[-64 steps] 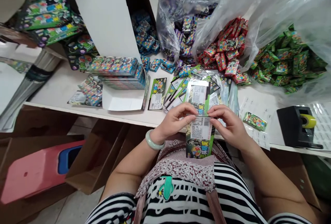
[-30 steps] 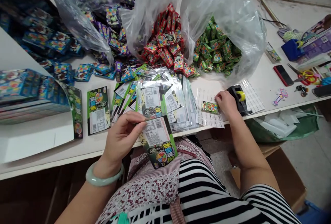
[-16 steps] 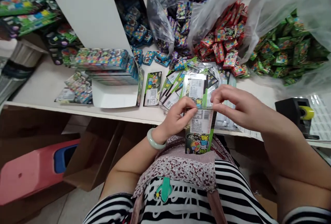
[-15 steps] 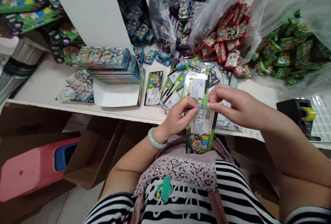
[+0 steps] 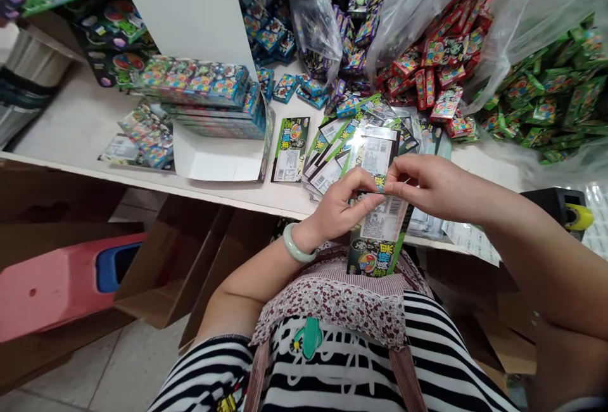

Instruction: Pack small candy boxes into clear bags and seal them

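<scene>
A black and green printed candy packet (image 5: 379, 228) with a white label hangs over the bench edge in front of the apron. My left hand (image 5: 346, 204) is closed, pinching the packet's top edge between thumb and forefinger. Close beside it, my right hand (image 5: 422, 185) pinches the same edge, fingertips almost touching those of the left. Just behind the fingers lies another clear-fronted packet (image 5: 375, 149), on top of a fanned pile of similar packets (image 5: 327, 152). Whether the two packets are joined is hidden by my fingers.
One packet (image 5: 291, 149) lies alone beside an open display box (image 5: 216, 149) with stacked small boxes. Behind are plastic bags of purple (image 5: 360, 12), red (image 5: 444, 51) and green sweets (image 5: 546, 92). A tape dispenser (image 5: 553, 209) stands right; a pink stool (image 5: 57, 282) is below left.
The view has shifted slightly, so the bench contents sit differently in it. My fingertips have come closer together along the packet's top edge.
</scene>
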`<state>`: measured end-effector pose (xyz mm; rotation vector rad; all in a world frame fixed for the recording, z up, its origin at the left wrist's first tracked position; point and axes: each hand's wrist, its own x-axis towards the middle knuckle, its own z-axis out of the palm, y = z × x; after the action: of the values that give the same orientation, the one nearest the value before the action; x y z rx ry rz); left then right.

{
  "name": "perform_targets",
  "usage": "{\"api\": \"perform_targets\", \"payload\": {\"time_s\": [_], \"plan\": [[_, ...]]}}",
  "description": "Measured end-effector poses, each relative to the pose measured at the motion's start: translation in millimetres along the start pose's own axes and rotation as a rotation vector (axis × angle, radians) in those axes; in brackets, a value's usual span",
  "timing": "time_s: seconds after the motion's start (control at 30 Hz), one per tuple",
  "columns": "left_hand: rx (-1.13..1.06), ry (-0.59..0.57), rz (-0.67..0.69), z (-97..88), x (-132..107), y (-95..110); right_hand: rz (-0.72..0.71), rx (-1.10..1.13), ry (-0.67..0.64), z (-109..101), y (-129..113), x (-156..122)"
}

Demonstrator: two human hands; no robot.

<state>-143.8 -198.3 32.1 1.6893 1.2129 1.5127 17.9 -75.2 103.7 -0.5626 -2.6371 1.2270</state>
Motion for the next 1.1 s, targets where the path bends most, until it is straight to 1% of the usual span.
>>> {"api": "perform_targets", "payload": {"time_s": [0.1,0.2,0.27,0.37,0.43,0.5,0.57,0.6,0.63,0.67,0.7,0.73,0.77,0.8,0.83,0.87,0.9,0.97,1.03,1.1], "plan": [[0.004,0.029,0.002,3.2,0,-1,-0.006,-0.007,-0.023,0,1,0],[0.016,0.068,0.006,5.7,-1,-4,0.048,0.053,-0.028,3,10,2],[0.031,0.100,0.031,5.9,-2,-5,0.106,0.189,-0.057,9,20,5],[0.046,0.112,0.059,4.1,-3,-5,0.193,0.528,-0.138,20,33,10],[0.059,0.069,0.044,2.3,-2,-2,0.281,0.751,-0.204,28,37,13],[0.077,0.000,0.011,0.4,0,2,0.383,0.907,-0.255,32,37,15],[0.089,-0.052,-0.025,-2.5,3,5,0.438,0.987,-0.297,33,38,17],[0.095,-0.060,-0.052,-4.9,4,5,0.436,0.996,-0.317,32,42,16],[0.104,-0.038,-0.088,-8.0,6,4,0.421,0.979,-0.323,28,47,15],[0.113,0.013,-0.135,-12.1,7,2,0.402,0.929,-0.293,21,56,11],[0.115,0.100,-0.192,-17.0,8,-1,0.389,0.837,-0.204,12,68,6],[0.100,0.217,-0.255,-22.5,10,-6,0.389,0.703,-0.055,1,84,-1],[0.063,0.351,-0.315,-28.4,11,-11,0.406,0.540,0.140,-13,102,-10],[0.003,0.479,-0.364,-34.1,12,-18,0.432,0.341,0.380,-29,121,-20],[-0.067,0.585,-0.404,-39.3,13,-24,0.497,0.167,0.558,-46,142,-30],[-0.134,0.661,-0.439,-43.5,14,-31,0.579,0.027,0.721,-62,162,-40],[-0.186,0.704,-0.471,-46.6,13,-37,0.653,-0.078,0.833,-77,181,-48],[-0.230,0.705,-0.543,-49.3,10,-49,0.754,-0.214,0.965,-101,210,-57],[-0.213,0.643,-0.606,-48.6,4,-57,0.814,-0.264,1.010,-114,227,-54],[-0.164,0.560,-0.646,-47.5,-3,-61,0.846,-0.268,1.021,-120,234,-44]]}}
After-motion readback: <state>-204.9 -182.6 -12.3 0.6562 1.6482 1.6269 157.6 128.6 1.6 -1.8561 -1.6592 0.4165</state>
